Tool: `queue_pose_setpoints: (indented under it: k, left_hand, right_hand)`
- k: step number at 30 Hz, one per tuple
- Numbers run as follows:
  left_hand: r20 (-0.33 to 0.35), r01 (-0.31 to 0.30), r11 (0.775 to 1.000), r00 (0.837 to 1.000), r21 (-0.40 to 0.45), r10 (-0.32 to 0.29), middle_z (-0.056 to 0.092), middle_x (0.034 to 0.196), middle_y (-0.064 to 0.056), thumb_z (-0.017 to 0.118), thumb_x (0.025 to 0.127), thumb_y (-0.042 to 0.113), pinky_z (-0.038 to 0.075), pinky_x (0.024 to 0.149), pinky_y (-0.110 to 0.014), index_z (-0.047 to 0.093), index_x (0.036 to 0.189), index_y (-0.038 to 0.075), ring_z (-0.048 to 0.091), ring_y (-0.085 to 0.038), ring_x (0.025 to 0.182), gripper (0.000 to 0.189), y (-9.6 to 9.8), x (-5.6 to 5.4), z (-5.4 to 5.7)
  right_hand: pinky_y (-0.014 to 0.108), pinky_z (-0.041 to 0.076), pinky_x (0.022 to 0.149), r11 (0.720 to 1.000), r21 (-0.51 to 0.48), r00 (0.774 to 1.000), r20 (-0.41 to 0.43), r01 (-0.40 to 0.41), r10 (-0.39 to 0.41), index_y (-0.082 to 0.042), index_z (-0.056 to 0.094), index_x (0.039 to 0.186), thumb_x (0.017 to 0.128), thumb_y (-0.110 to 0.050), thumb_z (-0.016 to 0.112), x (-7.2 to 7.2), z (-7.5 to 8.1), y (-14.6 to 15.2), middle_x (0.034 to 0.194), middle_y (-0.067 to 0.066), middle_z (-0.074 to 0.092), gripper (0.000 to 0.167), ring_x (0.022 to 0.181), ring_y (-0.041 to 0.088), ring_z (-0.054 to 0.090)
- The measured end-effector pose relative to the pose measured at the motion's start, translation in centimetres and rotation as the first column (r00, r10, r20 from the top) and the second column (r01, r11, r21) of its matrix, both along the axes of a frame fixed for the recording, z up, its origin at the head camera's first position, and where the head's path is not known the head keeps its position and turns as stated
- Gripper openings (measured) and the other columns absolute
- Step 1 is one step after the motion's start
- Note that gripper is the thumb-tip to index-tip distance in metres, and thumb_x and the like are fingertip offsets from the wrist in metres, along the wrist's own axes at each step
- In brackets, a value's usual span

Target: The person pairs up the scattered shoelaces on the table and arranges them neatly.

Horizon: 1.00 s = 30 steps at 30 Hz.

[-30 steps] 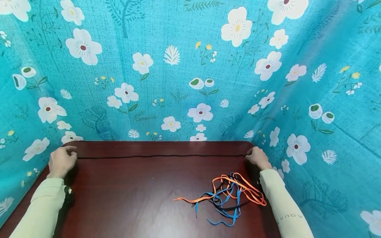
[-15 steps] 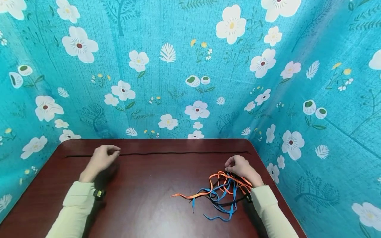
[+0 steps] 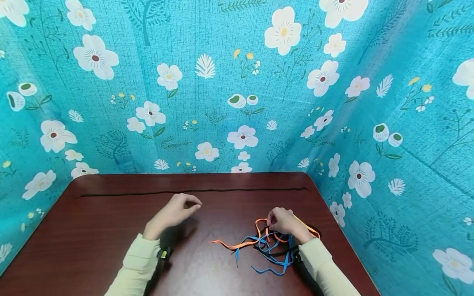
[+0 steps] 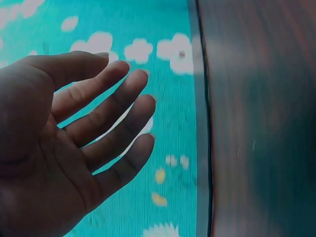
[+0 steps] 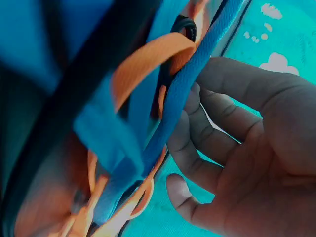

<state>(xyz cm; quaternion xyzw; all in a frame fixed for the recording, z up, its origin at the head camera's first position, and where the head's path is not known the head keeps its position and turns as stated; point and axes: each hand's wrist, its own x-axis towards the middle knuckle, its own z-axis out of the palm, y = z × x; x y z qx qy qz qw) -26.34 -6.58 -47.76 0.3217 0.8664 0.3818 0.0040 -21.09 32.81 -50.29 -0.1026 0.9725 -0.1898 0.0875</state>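
Note:
A long black shoelace (image 3: 222,190) lies nearly straight across the far part of the dark red-brown table. Below it, my left hand (image 3: 174,213) is in the air over the middle of the table, fingers relaxed and holding nothing; the left wrist view shows its bare palm (image 4: 54,148). My right hand (image 3: 286,223) is at a tangled pile of orange, blue and black laces. In the right wrist view, a blue lace (image 5: 180,94) and an orange lace (image 5: 153,54) cross close by the fingers, and the thumb and index fingertips are partly hidden, so a pinch cannot be confirmed.
From the pile, an orange lace end (image 3: 222,242) stretches left and a blue lace end (image 3: 263,271) curls toward the front. A turquoise flowered cloth (image 3: 207,102) hangs behind and beside the table (image 3: 92,246).
Both hands have left the black shoelace's ends, which now lie loose on the table. The left hand has moved right and nearer; the right hand has moved left and down to the tangled laces.

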Motion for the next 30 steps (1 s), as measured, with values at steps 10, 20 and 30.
queue_pose_setpoints:
  k: [10,20,30]
  left_hand:
    - [0.036,0.155,0.988,0.987,-0.001,-0.155,0.074,0.091,-0.001,0.067,0.098,0.01,0.052,0.069,-0.024,0.077,0.101,0.004,0.062,-0.005,0.077,0.012,4.0,1.6,-1.5]
    - [0.086,0.199,0.98,0.976,-0.002,-0.198,0.074,0.086,-0.007,0.07,0.095,0.005,0.05,0.064,-0.024,0.076,0.096,0.002,0.06,-0.005,0.072,0.008,3.3,1.9,-1.9]
    - [0.115,0.183,0.983,0.976,0.012,-0.183,0.07,0.081,0.002,0.075,0.092,0.011,0.051,0.064,-0.023,0.074,0.095,0.005,0.06,-0.007,0.07,0.007,2.3,2.3,-1.8]
  right_hand:
    - [0.031,0.04,0.066,0.995,-0.013,0.995,-0.03,-0.098,0.098,-0.018,0.065,0.075,0.085,-0.006,0.077,0.9,-0.6,-4.8,0.067,-0.011,0.057,0.019,0.058,0.007,0.049]
    - [0.022,0.043,0.058,0.983,-0.024,0.983,0.015,-0.181,0.182,-0.021,0.067,0.072,0.079,-0.008,0.081,0.2,-0.7,-11.8,0.065,-0.014,0.059,0.02,0.057,0.002,0.052]
    - [0.02,0.044,0.054,0.965,-0.147,0.976,-0.019,-0.216,0.215,-0.02,0.07,0.077,0.085,-0.009,0.077,-0.6,0.8,-16.0,0.065,-0.015,0.061,0.015,0.054,0.002,0.053]
